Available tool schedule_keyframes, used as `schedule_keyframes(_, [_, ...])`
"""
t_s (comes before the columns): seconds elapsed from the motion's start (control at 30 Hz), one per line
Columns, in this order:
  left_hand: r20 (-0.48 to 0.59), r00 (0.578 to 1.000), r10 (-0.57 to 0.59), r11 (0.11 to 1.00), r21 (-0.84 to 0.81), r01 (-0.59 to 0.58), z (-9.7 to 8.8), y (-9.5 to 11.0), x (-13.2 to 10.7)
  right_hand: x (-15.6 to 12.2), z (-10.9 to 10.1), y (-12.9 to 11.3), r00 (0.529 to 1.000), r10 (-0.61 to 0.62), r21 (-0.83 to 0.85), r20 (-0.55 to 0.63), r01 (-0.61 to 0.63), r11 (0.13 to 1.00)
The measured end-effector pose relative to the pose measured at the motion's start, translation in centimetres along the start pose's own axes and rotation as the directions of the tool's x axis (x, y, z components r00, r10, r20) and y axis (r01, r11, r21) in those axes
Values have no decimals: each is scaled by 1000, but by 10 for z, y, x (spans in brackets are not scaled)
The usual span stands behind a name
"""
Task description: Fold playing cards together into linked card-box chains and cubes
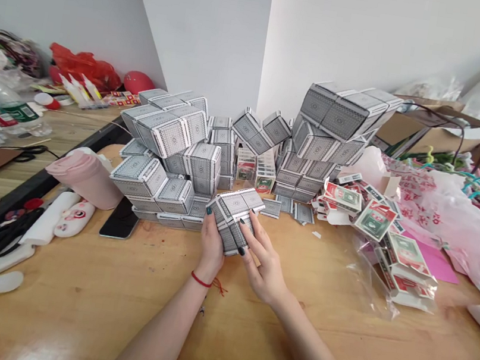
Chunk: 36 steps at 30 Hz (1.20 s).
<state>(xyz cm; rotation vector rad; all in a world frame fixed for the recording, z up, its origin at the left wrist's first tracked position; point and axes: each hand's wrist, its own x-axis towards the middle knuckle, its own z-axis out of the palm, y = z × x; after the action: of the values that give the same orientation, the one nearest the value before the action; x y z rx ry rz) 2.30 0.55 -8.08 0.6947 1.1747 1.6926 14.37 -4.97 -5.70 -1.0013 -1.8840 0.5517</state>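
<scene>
My left hand grasps the card block along its left side, thumb up near the top edge; my right hand grasps it from the right, fingertips pressed on its near and right faces; block is tilted, held between both hands above the middle of the worktop, patterned card backs outward; red string bracelet on my left wrist; similar card blocks stacked behind, left pile and right pile; few loose cards flat just beyond my right hand; opened card boxes heaped right; black phone left, beside the left pile; pink cylindrical item near it.
</scene>
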Motion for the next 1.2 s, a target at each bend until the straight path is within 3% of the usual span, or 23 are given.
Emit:
schedule_keyframes(0.17, [19, 1000, 3, 999, 47, -4, 0, 1, -1, 0, 4, 7, 996, -45, 4, -77, 45, 999])
schedule_keyframes(0.37, [19, 998, 63, 987, 149, -65, -1, 3, 0, 1, 4, 7, 995, -55, 28, -82, 57, 998])
schedule_keyframes(0.5, [35, 994, 106, 981, 162, -110, -1, 3, -2, 2, 1, 1, 986, 65, 88, -157, -52, 995])
schedule_keyframes(0.63, [175, 973, 153, 963, 192, -186, 0, 4, -9, 5, 0, 4, 903, 249, 107, -351, -225, 968])
schedule_keyframes(0.73, [237, 958, 164, 959, 188, -211, -1, 0, -14, 7, -3, 12, 864, 322, 115, -387, -301, 947])
schedule_keyframes(0.87, [211, 973, 96, 985, 122, -124, -6, -8, -17, 11, -13, 17, 892, 321, 102, -318, -304, 947])
schedule_keyframes(0.93, [266, 964, 29, 992, 107, -60, -9, -10, -16, 12, -19, 18, 903, 311, 98, -298, -295, 951])
schedule_keyframes(1.03, [363, 929, -66, 995, 90, 35, -8, -8, -15, 12, -24, 21, 853, 373, 218, -366, -311, 925])
schedule_keyframes(1.1, [356, 929, -101, 995, 33, 96, -5, -4, -17, 10, -25, 22, 816, 422, 335, -395, -300, 893])
schedule_keyframes(1.2, [304, 942, -139, 976, -117, 182, 4, 1, -22, 10, -21, 24, 821, 467, 450, -328, -299, 841])
